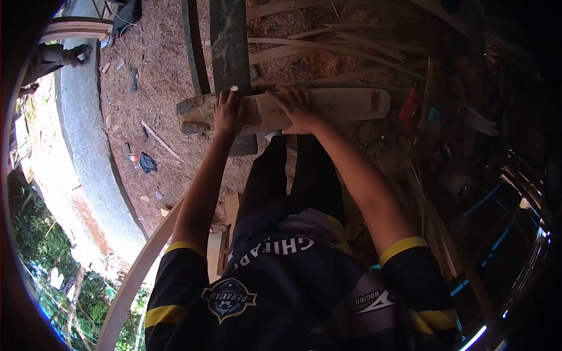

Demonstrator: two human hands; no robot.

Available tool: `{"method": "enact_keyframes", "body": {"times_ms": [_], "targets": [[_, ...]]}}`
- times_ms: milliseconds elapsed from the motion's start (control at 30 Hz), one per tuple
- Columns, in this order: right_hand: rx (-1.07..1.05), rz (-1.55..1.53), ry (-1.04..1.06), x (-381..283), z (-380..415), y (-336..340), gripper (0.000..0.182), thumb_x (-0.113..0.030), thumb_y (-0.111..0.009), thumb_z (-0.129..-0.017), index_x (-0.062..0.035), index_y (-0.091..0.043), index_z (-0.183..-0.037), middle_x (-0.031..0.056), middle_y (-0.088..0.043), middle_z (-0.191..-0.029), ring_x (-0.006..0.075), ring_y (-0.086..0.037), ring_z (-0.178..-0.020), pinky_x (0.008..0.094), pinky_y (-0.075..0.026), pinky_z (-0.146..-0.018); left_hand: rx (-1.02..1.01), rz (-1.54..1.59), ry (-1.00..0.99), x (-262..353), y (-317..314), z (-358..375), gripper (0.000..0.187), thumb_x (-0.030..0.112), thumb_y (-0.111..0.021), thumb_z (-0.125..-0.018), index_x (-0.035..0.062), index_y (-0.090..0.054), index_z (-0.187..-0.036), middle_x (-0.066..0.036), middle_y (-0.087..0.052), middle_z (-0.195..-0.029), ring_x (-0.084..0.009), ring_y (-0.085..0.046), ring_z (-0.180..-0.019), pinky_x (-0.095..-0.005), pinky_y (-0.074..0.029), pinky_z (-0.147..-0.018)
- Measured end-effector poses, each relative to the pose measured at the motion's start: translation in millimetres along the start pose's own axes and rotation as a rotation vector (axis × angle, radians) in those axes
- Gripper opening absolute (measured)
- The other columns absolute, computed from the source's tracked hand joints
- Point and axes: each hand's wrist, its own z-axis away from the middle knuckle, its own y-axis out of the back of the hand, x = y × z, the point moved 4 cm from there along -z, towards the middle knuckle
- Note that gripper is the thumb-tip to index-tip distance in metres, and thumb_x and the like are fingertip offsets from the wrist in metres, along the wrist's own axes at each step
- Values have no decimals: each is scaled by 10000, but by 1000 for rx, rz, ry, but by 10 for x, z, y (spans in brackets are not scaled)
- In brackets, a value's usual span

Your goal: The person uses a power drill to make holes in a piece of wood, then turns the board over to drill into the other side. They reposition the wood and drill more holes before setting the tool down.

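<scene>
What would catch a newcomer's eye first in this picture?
Probably the long, pale wooden block in the upper middle, with the person's left hand and right hand on it, where it crosses a dark, weathered beam. Next comes the dark shirt with yellow sleeve bands, filling the lower middle. At left, a grey concrete strip stands out brightly beside the brown, shavings-strewn ground.

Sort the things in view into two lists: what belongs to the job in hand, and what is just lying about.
Seemingly part of the job:
pale wooden piece, under the left hand and right hand
dark plank, crossing beneath the piece

Seemingly just lying about:
scattered wood shavings
pale stick at the left
dark bundle near the stick
</scene>
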Motion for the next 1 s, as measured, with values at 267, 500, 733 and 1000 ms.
{"method": "enact_keyframes", "body": {"times_ms": [267, 500, 733, 1000], "targets": [[-14, -30, -9, 3, 2, -10, 1427, -409, -1004, -657, -359, -91, -1753, 158, -184, -1775, 444, -203, -1625, 686, -140, -1299, -73, 2, -54, -51, 26, -13, 510, 362, -743, -929, 101, -595, -1342, -211, -574, -1287, -468, -568, -1269, -587, -447, -1064], [4, -23, 3, 17, 3, -27, 1434, -425, -1009, -648, -334, -101, -1755, 169, -187, -1773, 438, -212, -1625, 682, -149, -1301, -283, -18, -165, -125, 85, -74, 741, 334, -836, -868, 134, -496, -1495, -222, -502, -1417, -486, -500, -1366, -600, -425, -1153], [17, -13, 15, 8, 9, -3, 1431, -438, -1012, -646, -328, -113, -1753, 173, -204, -1763, 442, -246, -1611, 691, -172, -1296, -468, -112, -157, 65, 269, -76, 1024, 359, -936, -775, 73, -398, -1597, -233, -440, -1496, -488, -432, -1459, -585, -383, -1220], [-4, -33, -2, 17, -2, -24, 1439, -415, -1017, -638, -344, -108, -1751, 167, -195, -1765, 426, -207, -1629, 684, -146, -1301, -370, -120, -67, -51, 133, -69, 1091, 371, -946, -759, 72, -364, -1632, -230, -444, -1502, -486, -454, -1445, -577, -400, -1207]]}}
